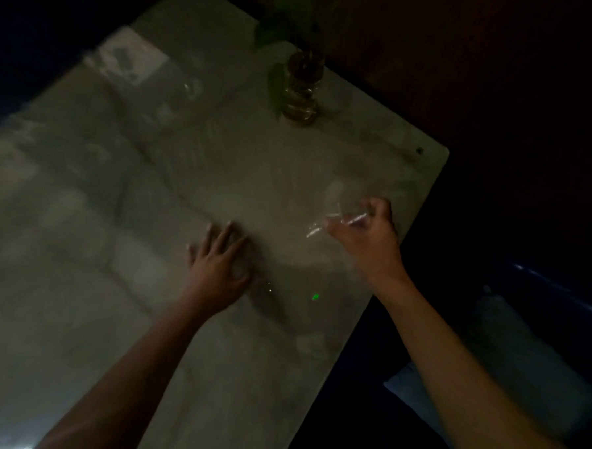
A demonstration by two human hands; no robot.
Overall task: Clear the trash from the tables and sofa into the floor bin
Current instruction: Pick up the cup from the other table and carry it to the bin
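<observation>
The scene is dim and blurred. A pale glossy table (125, 188) fills the view. My right hand (362, 234) is near the table's right edge, fingers curled around a piece of clear crinkled plastic (339, 219) that catches the light. My left hand (217, 265) rests flat on the tabletop at the middle, fingers spread, with nothing in it. No bin is in view.
A glass vase (301, 90) with a green leafy plant stands at the far side of the table. A small green light spot (315, 296) shows on the tabletop. A pale cushion-like shape (506, 366) lies low on the right in the dark.
</observation>
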